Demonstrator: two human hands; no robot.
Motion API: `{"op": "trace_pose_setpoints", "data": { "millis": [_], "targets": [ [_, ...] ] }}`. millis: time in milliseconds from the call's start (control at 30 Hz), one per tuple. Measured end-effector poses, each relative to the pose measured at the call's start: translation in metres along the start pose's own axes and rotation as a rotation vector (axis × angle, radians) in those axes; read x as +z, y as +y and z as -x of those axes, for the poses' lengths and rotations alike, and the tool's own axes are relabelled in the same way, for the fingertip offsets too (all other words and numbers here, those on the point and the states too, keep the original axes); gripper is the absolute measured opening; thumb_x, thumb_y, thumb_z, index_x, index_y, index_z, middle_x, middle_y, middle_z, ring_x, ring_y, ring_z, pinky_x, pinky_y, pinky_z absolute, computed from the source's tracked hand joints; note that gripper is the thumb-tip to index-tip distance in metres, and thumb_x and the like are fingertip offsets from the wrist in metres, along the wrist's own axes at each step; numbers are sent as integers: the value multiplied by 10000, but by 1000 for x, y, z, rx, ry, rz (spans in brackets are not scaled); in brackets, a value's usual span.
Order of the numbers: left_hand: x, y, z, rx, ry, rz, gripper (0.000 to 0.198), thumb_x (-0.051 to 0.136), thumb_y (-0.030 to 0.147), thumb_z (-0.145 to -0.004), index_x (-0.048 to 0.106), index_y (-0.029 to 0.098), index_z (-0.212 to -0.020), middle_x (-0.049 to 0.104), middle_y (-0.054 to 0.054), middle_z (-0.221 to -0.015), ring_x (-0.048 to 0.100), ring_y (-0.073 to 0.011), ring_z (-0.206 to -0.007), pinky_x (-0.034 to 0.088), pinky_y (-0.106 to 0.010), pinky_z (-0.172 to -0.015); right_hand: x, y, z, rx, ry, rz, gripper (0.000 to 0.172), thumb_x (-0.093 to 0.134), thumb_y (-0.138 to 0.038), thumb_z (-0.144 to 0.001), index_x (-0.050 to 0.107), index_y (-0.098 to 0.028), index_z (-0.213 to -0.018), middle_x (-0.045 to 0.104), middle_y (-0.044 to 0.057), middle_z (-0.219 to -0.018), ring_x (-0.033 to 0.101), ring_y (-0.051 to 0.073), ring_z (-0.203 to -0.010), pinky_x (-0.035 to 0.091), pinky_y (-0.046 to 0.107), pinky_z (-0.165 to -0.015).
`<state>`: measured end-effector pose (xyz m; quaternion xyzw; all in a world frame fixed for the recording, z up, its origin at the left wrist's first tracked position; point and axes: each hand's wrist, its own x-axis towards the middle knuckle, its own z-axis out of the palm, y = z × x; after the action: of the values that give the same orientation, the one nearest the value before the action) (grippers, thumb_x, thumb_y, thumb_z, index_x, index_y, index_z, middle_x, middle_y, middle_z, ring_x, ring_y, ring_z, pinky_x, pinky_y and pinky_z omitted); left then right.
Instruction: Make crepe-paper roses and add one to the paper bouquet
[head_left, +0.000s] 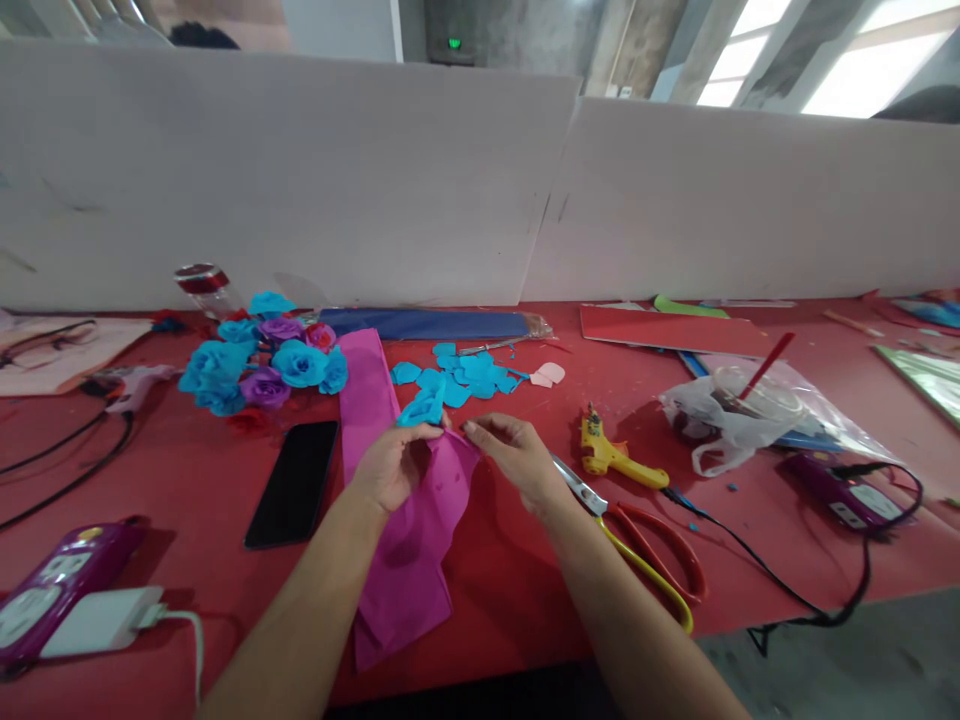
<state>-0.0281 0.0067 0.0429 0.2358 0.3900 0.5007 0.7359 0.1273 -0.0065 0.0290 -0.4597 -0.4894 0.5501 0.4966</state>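
My left hand is closed around the base of a blue paper flower, beside a fold of magenta crepe paper. My right hand pinches the upper right edge of that magenta crepe paper, drawing it up to a point. The strip hangs below both hands and lies on the table, and another length runs up behind my left hand. Just beyond the flower lie loose blue paper petals and a few pale pink petals. Any stem under the flower is hidden by my fingers.
Right of my hands lie scissors and a yellow glue gun with its cord. A phone, finished paper flowers and a power strip are left. A bagged cup stands right. A white partition closes the back.
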Motion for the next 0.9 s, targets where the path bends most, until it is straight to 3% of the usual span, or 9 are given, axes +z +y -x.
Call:
{"op": "trace_pose_setpoints", "data": {
  "millis": [167, 300, 633, 900],
  "targets": [
    [-2, -2, 0, 19, -44, -12, 170, 665, 38, -553, 653, 145, -685, 650, 8, -653, 591, -89, -585, 486, -198, -620, 0, 6, 2, 20, -58, -6, 198, 719, -371, -688, 729, -195, -776, 701, 6, -747, 591, 140, -699, 435, 278, -699],
    [-4, -1, 0, 2, 2, -13, 266, 675, 39, -546, 694, 157, -783, 671, 7, -664, 602, -103, -580, 484, -209, -605, -1, 11, 2, -16, -73, 75, 186, 688, -342, -719, 742, -203, -831, 711, 15, -787, 599, 154, -707, 440, 288, -703],
    [-3, -11, -3, 31, 31, -154, 201, 791, 120, -578, 702, 155, -755, 700, -14, -726, 642, -118, -669, 491, -217, -682, -3, 8, 3, -219, 105, 271, 174, 578, -286, -805, 734, -211, -792, 682, -1, -732, 579, 164, -690, 437, 282, -674],
    [-3, -13, -3, 127, -27, -148, 225, 788, 111, -582, 709, 163, -787, 704, -6, -778, 645, -109, -732, 484, -197, -746, 1, 7, 7, -413, 193, 446, 150, 574, -219, -810, 723, -233, -792, 689, 15, -750, 589, 174, -693, 441, 301, -701]
  ]
}}
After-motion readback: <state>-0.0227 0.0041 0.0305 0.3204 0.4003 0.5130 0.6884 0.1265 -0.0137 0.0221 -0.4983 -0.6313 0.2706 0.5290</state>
